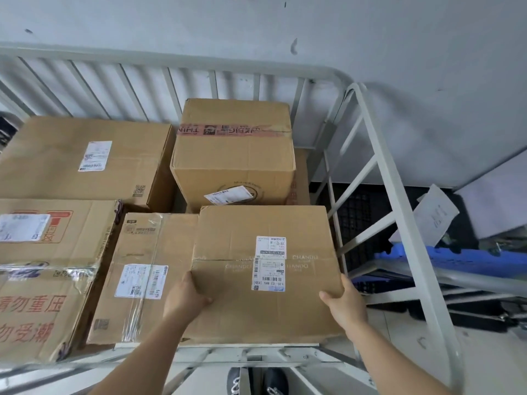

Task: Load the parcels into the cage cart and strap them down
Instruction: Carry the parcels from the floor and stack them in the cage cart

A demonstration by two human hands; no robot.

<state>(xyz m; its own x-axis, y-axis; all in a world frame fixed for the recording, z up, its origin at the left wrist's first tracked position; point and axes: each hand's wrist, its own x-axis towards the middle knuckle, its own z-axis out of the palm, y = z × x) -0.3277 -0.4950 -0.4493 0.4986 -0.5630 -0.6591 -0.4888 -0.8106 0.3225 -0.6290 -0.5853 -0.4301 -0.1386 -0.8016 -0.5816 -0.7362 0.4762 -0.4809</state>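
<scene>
**Fifth parcel going in, no strap in sight**

Loading looks well advanced but not finished. Four parcels already sit inside the cage cart (379, 155). A broad parcel (85, 158) lies at 10 o'clock in the view, a red-printed parcel (42, 266) at 8 o'clock and a taped parcel (137, 280) at 7 o'clock. A tall parcel (233, 155) stands near the centre toward 12 o'clock, close to the back bars.

The person holds a fifth, the flat parcel (228, 238), at 5 to 6 o'clock, by the cart's near right corner. Its left edge overlaps the taped parcel, and the tall parcel stands just beyond it at its 12 o'clock. Whether it rests on something or hangs in the hands cannot be told.

The left hand (185, 297) grips the flat parcel's left edge at its 8 o'clock, thumb laid over the top face, fingers hidden at the side. The right hand (348, 303) grips the right edge at its 4 o'clock, likewise with the thumb on top and the fingers out of sight.

Setting this parcel down and letting go appear to remain, then all the strapping. No strap shows anywhere, and whether more parcels wait outside the view is unknown.
</scene>
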